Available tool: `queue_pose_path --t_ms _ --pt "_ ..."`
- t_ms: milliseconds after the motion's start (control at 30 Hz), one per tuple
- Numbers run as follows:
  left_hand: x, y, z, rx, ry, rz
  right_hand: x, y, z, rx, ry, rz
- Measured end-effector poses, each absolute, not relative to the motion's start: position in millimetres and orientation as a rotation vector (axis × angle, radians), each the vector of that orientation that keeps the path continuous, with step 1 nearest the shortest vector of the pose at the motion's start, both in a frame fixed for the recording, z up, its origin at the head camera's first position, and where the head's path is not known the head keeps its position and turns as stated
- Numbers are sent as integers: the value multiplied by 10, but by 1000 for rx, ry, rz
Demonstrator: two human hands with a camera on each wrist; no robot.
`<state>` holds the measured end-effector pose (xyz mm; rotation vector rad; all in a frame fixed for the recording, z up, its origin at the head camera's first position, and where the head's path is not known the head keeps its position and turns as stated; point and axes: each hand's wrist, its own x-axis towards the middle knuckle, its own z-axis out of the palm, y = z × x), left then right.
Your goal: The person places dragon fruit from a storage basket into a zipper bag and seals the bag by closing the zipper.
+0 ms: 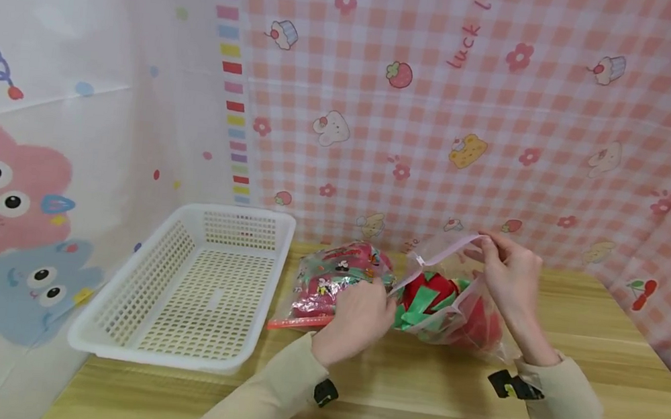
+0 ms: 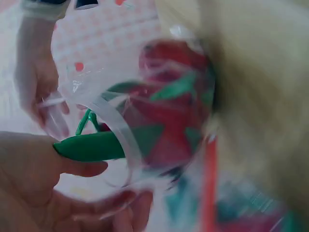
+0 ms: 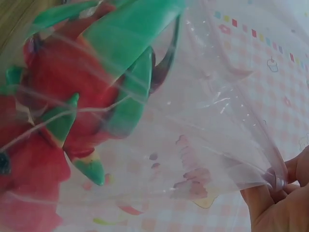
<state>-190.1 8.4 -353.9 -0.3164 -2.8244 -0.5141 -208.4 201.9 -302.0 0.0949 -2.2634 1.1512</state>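
Note:
A clear zip bag with a pale pink zip strip stands open-mouthed on the table, holding red artificial dragon fruit with green leaf scales. My right hand pinches the upper right of its rim, stretching the film in the right wrist view. At the left side of the mouth, my left hand holds the rim, film showing between thumb and fingers in the left wrist view. There, a green scale pokes out of the mouth beside my left thumb.
Left of the open bag lies a second clear bag with cartoon prints, a red zip strip and pinkish contents. A white plastic basket stands at the left of the wooden table. Patterned cloth hangs behind.

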Motion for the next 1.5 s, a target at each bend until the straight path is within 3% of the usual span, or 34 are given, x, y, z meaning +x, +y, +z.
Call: queue_pose_path --t_ms 233,467,700,1067,1233,1500 --pt "-2133 3 -3592 -473 -2869 -1171 -2109 2018 -2990 114 -2309 1077" --pt "-2211 216 -3256 -529 -2451 -2015 -2199 2265 -2764 94 -2283 969" --pt "-2156 212 -3150 -620 -2455 -1763 -2203 2353 -2856 188 -2454 1125" --pt "-2244 253 -3103 -471 -2300 -1378 -2167 2233 -2772 141 -2329 1149" --pt "-2215 357 -3268 -368 -2338 -1393 -2191 2219 -2857 83 -2327 1217" --pt "-2221 414 -3333 -514 -2327 -1367 -2172 2255 -2875 87 -2329 1195"
